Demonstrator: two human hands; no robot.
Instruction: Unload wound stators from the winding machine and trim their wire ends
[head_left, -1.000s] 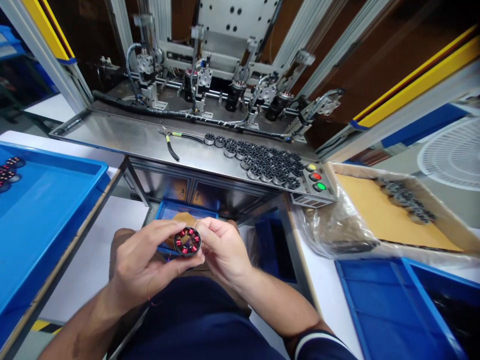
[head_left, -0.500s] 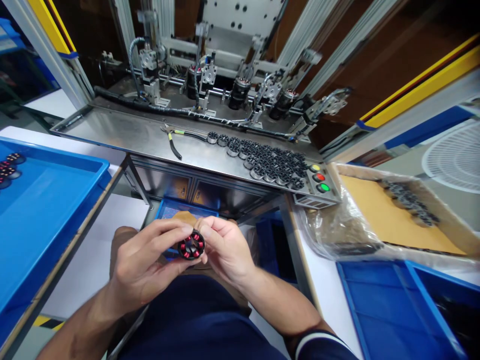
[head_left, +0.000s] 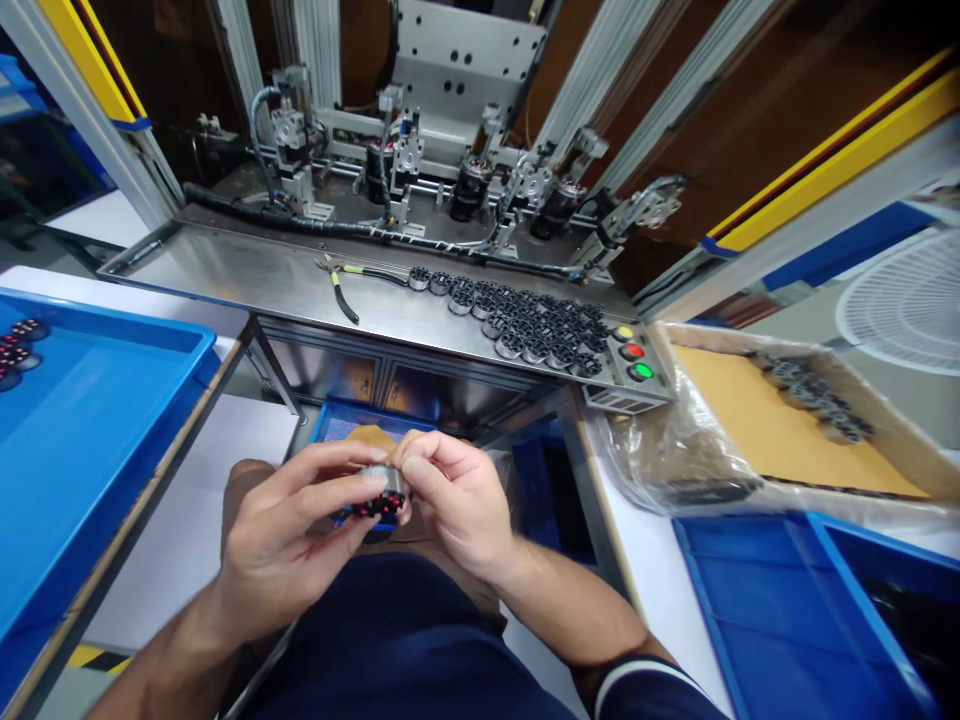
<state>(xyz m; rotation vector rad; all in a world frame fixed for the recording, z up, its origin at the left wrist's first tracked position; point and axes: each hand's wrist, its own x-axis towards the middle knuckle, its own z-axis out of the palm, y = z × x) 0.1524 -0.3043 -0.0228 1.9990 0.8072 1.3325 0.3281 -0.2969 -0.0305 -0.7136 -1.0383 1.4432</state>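
Observation:
My left hand (head_left: pixel 296 535) grips a small motor stator (head_left: pixel 384 492) with a black frame, a silver metal side and red wire windings. Its side is turned up, and the windings face down toward my body. Against the stator's right edge, my right hand (head_left: pixel 457 495) has thumb and forefinger pinched together. Whatever lies between those fingertips is hidden or too small to make out. Both hands are held over my lap, in front of the metal bench (head_left: pixel 247 265).
Several stator cores (head_left: pixel 525 318) stand in rows on the bench, beside pliers (head_left: pixel 345 290) and a button box (head_left: pixel 634 360). Behind is a winding fixture (head_left: pixel 472 185). A blue tray (head_left: pixel 90 430) with wound stators is at left; a carton (head_left: pixel 720 420) and a blue bin (head_left: pixel 757 600) are at right.
The stator has tipped in my left hand: its open ring face showed before, and now its silver side does. My right hand stays pinched at its edge. The view has shifted slightly.

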